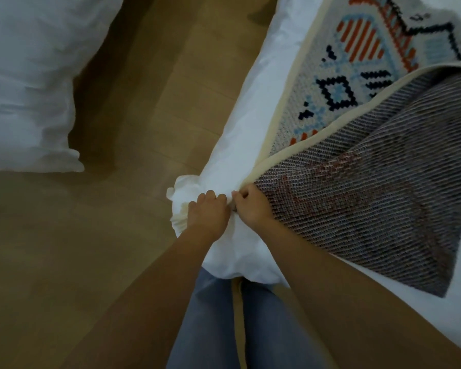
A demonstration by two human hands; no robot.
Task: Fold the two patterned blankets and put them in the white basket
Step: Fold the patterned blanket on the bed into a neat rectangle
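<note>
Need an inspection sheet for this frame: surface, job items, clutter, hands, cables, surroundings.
Surface: white bedding on a bed, bunched at the near corner.
Job's things: patterned blanket lies on the bedding, one part folded over so its striped underside shows; second blanket and white basket not in view.
Clutter: nothing seen.
Hands: right hand pinches the blanket's corner; left hand sits right beside it with fingers curled, what it grips is unclear.
Cables: nothing seen.
Surroundings: wooden floor; white pillow-like bundle at upper left; the person's jeans below the bed corner.
</note>
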